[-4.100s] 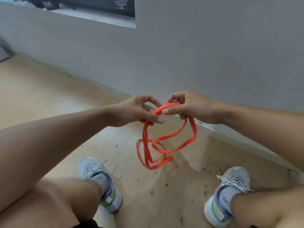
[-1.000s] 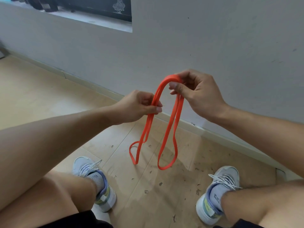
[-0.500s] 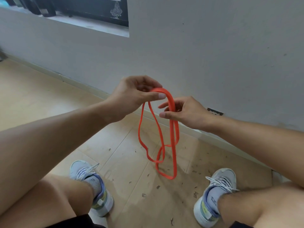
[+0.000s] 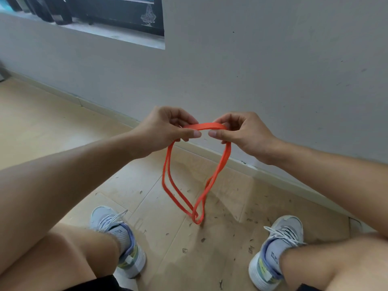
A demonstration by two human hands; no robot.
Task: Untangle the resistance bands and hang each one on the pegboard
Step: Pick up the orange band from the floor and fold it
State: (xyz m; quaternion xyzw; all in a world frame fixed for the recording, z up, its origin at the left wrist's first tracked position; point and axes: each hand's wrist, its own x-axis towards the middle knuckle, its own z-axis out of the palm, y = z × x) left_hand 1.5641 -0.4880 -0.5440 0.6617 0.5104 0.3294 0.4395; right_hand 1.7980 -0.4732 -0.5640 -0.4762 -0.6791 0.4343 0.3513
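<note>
Between two knees, above a scuffed wooden floor (image 4: 189, 255) flecked with debris: orange band (image 4: 206, 126) pinched at its top by left hand (image 4: 165, 127) and right hand (image 4: 241, 133), thumbs nearly touching, doubled loops hanging free between the shoes (image 4: 117, 238). Grey wall (image 4: 273, 70) and skirting close ahead, dark window upper left. Sock lettering too blurred to read.
</note>
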